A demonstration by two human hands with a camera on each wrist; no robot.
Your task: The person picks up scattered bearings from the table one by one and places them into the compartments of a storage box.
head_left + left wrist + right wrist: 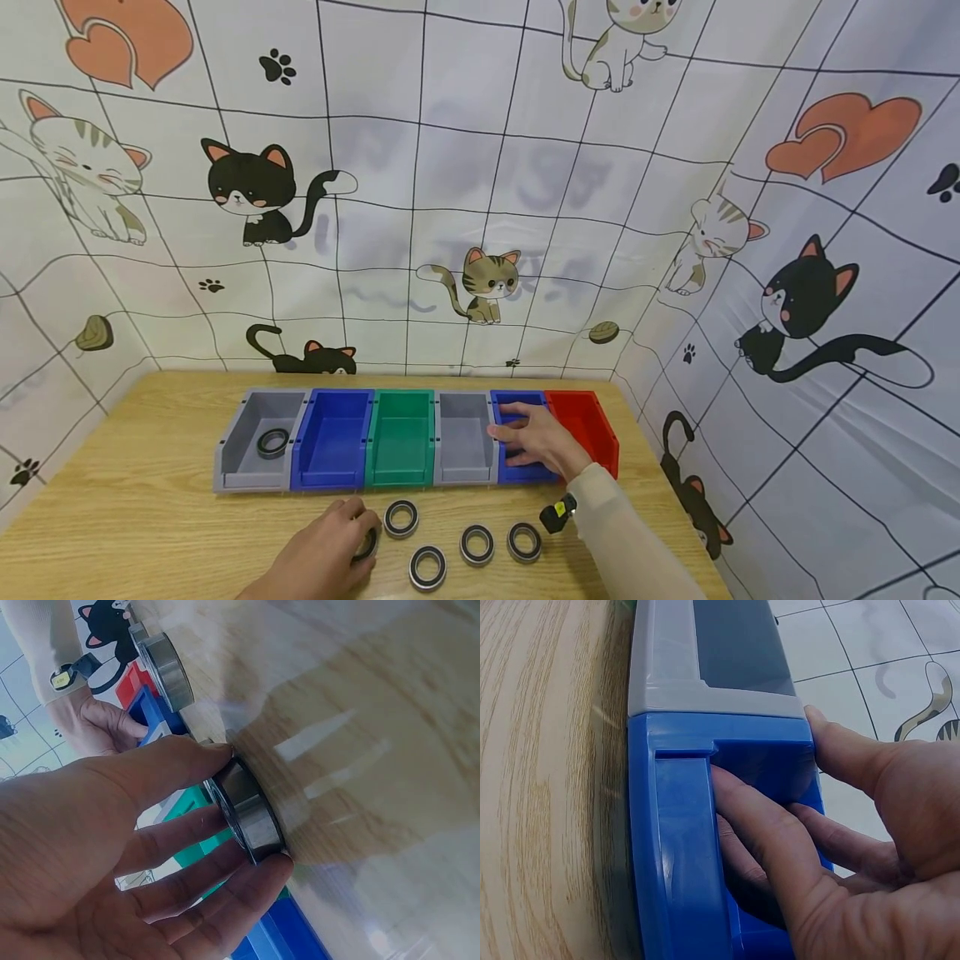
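Observation:
My left hand (326, 546) is low on the table, left of the loose bearings. Its thumb and fingers pinch a ball bearing (251, 814) with a dark seal and shiny steel rim, held on its edge at the tabletop. My right hand (543, 437) is over the blue bin (682, 847), second from the right. Some of its fingers (769, 832) reach inside with gaps between them, while one digit touches the bin's top edge. I see nothing held in the right hand; the bottom of that bin is partly hidden.
Several bearings (427, 568) lie on the wooden table in front of the bins. Another bearing (273, 443) sits in the leftmost grey bin (255, 481). Blue, green (401, 477), grey and red (581, 404) bins continue the row. A cat-patterned curtain (390, 233) rises behind.

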